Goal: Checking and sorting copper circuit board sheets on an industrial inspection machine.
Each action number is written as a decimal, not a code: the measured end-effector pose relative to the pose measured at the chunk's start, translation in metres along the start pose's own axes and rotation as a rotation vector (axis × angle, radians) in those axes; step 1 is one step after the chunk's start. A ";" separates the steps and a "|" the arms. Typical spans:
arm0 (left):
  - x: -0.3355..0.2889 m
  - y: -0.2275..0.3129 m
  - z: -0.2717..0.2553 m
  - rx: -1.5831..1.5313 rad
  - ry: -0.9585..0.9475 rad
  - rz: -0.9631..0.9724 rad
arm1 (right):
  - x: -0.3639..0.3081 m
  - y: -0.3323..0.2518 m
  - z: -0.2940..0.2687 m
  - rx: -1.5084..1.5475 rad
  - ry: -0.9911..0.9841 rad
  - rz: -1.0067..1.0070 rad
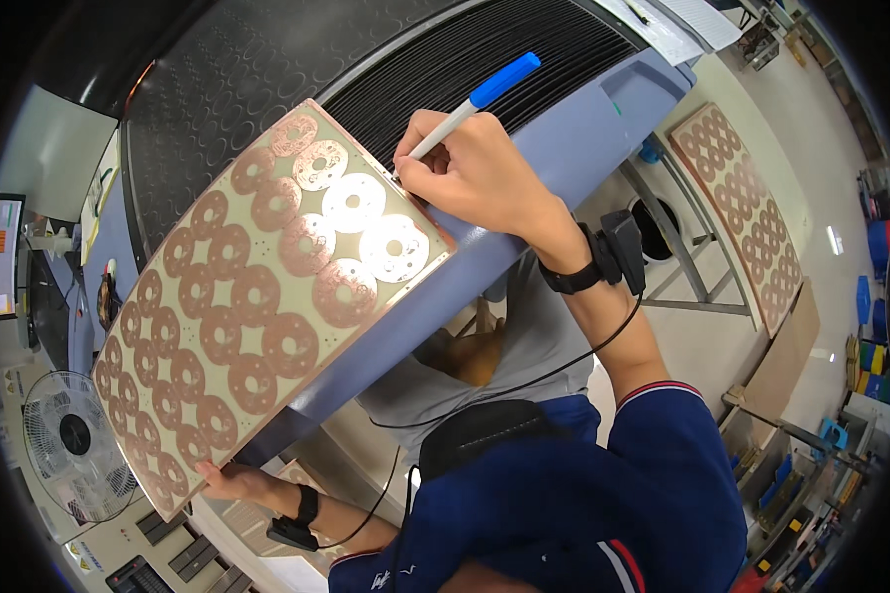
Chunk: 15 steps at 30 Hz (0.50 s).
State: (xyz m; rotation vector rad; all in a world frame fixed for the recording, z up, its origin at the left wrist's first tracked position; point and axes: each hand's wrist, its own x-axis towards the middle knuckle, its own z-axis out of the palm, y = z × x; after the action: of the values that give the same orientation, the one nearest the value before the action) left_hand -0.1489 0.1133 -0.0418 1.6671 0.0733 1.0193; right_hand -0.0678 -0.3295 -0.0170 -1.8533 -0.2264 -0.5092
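Two large, flat panels with copper-coloured rings are in clear view, plus part of a third below the left hand. The nearer ring-patterned panel [203, 262], pale green with rings in rows of four, about thirty in all, lies slanted across a smooth blue-grey machine edge [554, 133] and black ribbed bellows [494, 49]. The right hand [480, 173] grips one white-barrelled pen [504, 79], blue cap on its rear end, its tip at the panel's edge; whether it touches, I cannot tell. The left hand [232, 482] pinches the panel's near-left edge, thumb on top. The second panel [737, 198] leans against a metal-tube frame [677, 237]. A sectioned rack [796, 432] holds blue and yellow pieces, too small to count. One round fan [74, 435] stands at left.
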 end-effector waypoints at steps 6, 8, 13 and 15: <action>0.009 -0.025 -0.033 0.016 -0.026 -0.104 | -0.003 -0.007 -0.004 0.023 -0.012 0.077; 0.001 -0.009 -0.017 0.012 -0.004 -0.076 | -0.003 -0.010 -0.006 -0.007 -0.038 0.072; 0.003 -0.001 0.002 -0.066 0.028 0.042 | -0.003 -0.008 -0.003 -0.008 -0.007 0.049; 0.005 -0.004 -0.002 -0.061 -0.017 0.067 | -0.003 -0.010 -0.005 -0.015 -0.052 0.045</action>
State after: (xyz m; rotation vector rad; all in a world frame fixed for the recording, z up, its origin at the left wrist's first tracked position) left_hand -0.1455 0.1188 -0.0420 1.6314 -0.0253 1.0471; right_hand -0.0762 -0.3309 -0.0085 -1.8838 -0.2160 -0.4329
